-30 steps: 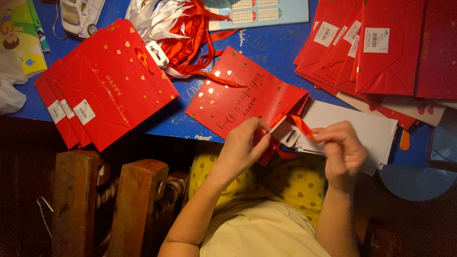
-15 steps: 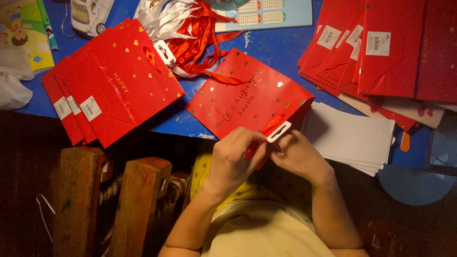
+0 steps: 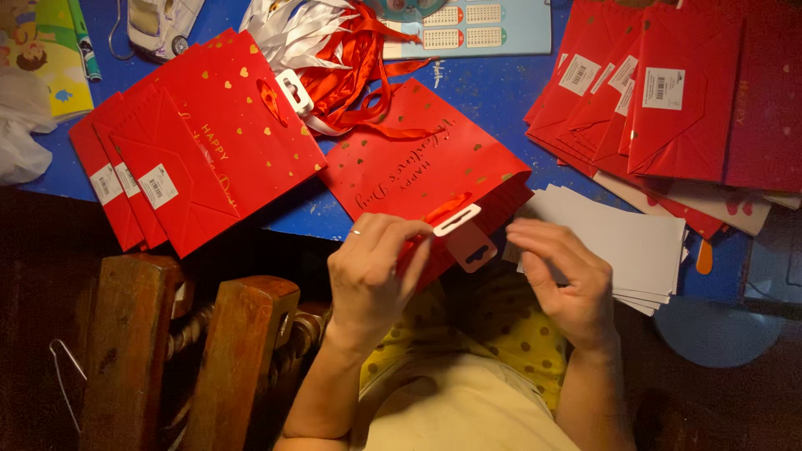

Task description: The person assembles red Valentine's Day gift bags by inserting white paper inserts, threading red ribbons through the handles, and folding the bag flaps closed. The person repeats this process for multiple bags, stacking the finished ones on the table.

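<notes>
At frame centre, the left hand (image 3: 372, 276) has its fingers (image 3: 393, 238) clamped on the red gift bag (image 3: 422, 179) by its white tag (image 3: 461, 232); the right hand (image 3: 564, 280), fingers curled together, hovers just beside it over white cards (image 3: 635, 250).

Bag's near edge (image 3: 434, 242) hidden behind left hand (image 3: 372, 276). Stack of red bags (image 3: 668, 92) cut off at top edge. Gold lettering too small to read.

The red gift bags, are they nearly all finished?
Some look done: the pile of red bags at left lies flat, the top one with ribbon and tag. In hand: the left hand grips the middle bag at its ribbon handle, right hand alongside. Left: the stack of bags at right and loose ribbons.
</notes>
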A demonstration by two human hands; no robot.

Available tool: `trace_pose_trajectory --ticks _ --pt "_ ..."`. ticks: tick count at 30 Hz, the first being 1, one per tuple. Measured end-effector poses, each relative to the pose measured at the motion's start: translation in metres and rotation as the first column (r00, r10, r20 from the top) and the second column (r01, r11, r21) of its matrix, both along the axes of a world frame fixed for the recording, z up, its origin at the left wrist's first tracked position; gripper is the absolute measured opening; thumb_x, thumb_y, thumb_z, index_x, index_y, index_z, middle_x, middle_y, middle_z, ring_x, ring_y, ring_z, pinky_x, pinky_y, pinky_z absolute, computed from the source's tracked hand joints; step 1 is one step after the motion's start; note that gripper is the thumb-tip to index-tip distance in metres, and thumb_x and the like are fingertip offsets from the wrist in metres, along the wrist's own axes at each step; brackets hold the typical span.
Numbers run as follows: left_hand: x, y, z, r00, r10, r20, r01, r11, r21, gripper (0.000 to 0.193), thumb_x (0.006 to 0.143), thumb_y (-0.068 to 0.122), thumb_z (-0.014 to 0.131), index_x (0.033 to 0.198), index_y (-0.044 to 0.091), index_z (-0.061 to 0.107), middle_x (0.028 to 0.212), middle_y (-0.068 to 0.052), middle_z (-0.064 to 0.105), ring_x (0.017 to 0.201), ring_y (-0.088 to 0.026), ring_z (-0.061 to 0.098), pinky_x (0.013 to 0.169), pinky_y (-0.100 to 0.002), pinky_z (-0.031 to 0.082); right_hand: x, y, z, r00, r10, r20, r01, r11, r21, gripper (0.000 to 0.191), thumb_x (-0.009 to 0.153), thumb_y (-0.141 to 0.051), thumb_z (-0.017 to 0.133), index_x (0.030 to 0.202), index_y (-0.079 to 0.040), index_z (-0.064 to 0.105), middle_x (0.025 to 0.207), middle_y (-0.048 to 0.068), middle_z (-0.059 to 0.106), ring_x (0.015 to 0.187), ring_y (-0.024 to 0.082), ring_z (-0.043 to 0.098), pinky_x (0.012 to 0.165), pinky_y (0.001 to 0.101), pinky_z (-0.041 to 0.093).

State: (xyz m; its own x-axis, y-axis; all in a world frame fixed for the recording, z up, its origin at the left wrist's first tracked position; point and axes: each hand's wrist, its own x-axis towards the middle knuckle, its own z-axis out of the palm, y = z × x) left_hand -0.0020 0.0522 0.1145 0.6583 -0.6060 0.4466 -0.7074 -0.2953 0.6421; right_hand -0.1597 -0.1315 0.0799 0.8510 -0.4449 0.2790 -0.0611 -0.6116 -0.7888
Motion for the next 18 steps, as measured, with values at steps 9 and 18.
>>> trace_pose_trajectory --ticks 9,18 --pt "-0.005 0.014 0.030 0.988 -0.152 0.035 0.147 0.983 0.111 0.012 0.084 0.002 0.074 0.092 0.007 0.068 0.089 -0.007 0.065 0.085 -0.029 0.065 0.075 -0.041 0.053 0.018 -0.003 -0.022 0.995 0.031 0.096 0.026 0.839 -0.544 0.067 0.081 -0.017 0.083 0.140 -0.008 0.052 0.155 0.015 0.037 0.147 0.037 0.034 0.124 0.0595 0.029" --pt "-0.008 0.029 0.013 0.998 0.036 -0.048 -0.052 0.924 -0.379 0.013 0.098 0.013 0.073 0.108 0.008 0.067 0.109 -0.006 0.068 0.109 -0.024 0.067 0.099 -0.036 0.058 0.012 -0.069 -0.031 0.953 0.300 -0.043 -0.300 0.909 -0.289 0.051 0.072 -0.007 0.073 0.120 0.009 0.066 0.124 0.022 0.068 0.114 0.031 0.068 0.105 0.0454 0.052"
